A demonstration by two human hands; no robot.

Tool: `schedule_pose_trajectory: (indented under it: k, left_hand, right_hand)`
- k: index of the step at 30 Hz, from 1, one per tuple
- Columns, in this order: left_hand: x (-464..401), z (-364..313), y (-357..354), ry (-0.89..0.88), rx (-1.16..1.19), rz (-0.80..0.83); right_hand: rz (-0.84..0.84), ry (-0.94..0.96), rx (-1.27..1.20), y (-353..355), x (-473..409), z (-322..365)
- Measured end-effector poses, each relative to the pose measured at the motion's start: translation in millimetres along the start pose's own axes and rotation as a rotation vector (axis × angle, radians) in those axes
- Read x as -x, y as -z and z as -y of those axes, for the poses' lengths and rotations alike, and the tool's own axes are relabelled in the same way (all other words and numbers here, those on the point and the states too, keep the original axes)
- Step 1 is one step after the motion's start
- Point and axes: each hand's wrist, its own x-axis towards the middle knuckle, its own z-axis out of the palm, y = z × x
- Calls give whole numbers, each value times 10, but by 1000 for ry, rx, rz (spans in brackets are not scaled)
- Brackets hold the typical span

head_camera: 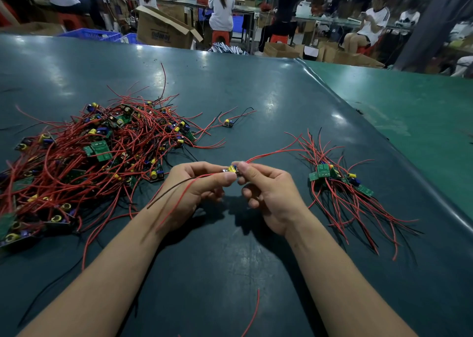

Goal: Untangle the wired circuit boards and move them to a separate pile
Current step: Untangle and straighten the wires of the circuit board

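Note:
A small circuit board (231, 169) with a yellow capacitor is held above the table between both hands. My left hand (194, 190) pinches its left end, and my right hand (268, 190) pinches its right end. Red and black wires trail from the board over my left wrist, and a red wire runs right toward the small sorted pile (337, 183). A large tangled heap of boards and red wires (84, 162) lies at the left. One single wired board (227, 123) lies apart behind the hands.
The dark green table mat (256, 93) spreads all round; its raised edge (358, 121) runs diagonally at the right. A loose red wire (253, 313) lies near the front. People sit at benches with cardboard boxes (163, 29) far behind.

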Motion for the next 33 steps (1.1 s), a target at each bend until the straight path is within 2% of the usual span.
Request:
schedule_pose_trajectory:
  k: [6, 11, 13, 17, 24, 26, 33]
  left_hand:
    - [-19, 16, -6, -1, -63, 12]
    - [-1, 4, -3, -4, -98, 40]
    - [7, 1, -5, -2, -87, 47]
    - [25, -14, -2, 13, -80, 65]
    - [36, -62, 0, 52, -4, 94]
    - [34, -69, -21, 30, 36, 49]
    - [-37, -91, 15, -152, 319, -279]
  right_hand:
    - [-242, 91, -52, 44, -61, 47]
    - [-481, 213, -214, 218, -117, 156]
    - [-484, 213, -275, 267, -123, 176]
    - [-427, 98, -424, 290, -135, 206]
    - [-474, 193, -418, 301, -140, 207]
    - [-505, 182, -370, 293, -167, 177]
    - [-575, 222, 207, 246, -133, 56]
